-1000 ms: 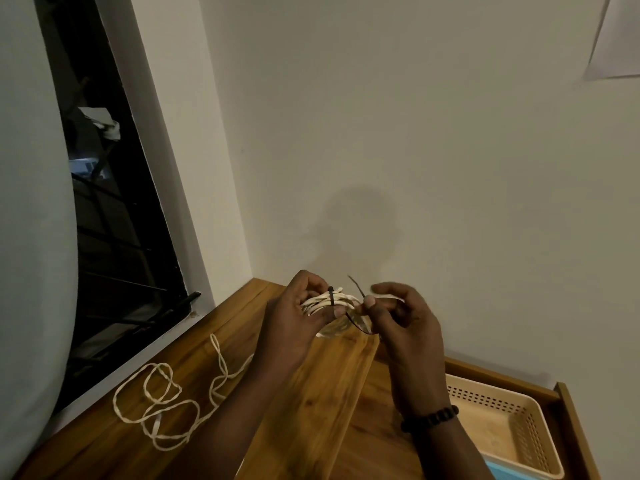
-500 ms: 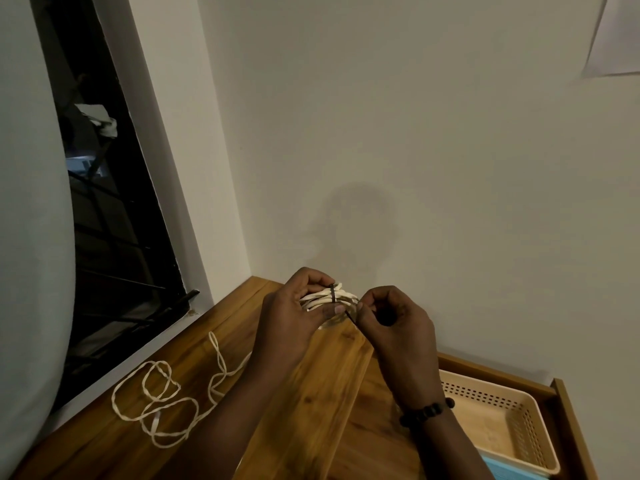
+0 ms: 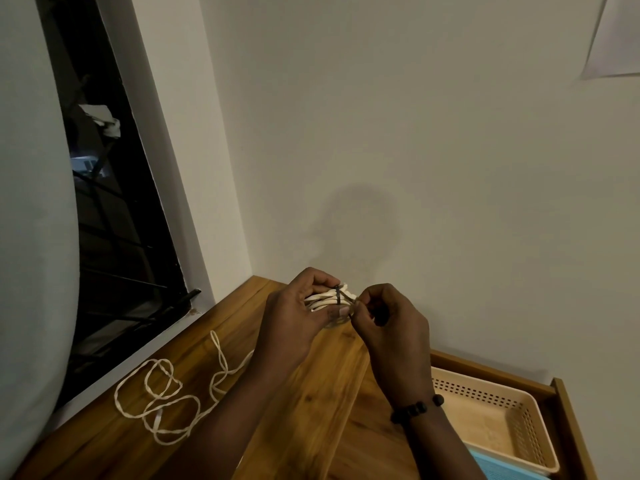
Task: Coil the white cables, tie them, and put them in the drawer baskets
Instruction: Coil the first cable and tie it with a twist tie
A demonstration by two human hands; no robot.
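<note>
My left hand (image 3: 298, 317) grips a small coil of white cable (image 3: 323, 296) above the back of the wooden top. A thin black tie (image 3: 338, 294) wraps across the coil. My right hand (image 3: 391, 320) pinches the tie's loose end just right of the coil, fingers curled tight. A second white cable (image 3: 162, 400) lies uncoiled in loose loops on the wood at the left. A beige perforated basket (image 3: 485, 396) sits in the open drawer at the lower right.
The wooden top (image 3: 311, 410) runs along a white wall, with a dark window (image 3: 114, 237) at the left. A blue basket corner (image 3: 498, 465) shows below the beige one. The drawer's wooden side (image 3: 571, 427) stands at the far right.
My right hand moved left against the coil and drew the black tie's free end in; the tail that stuck up a second ago is now hidden in my fingers.
</note>
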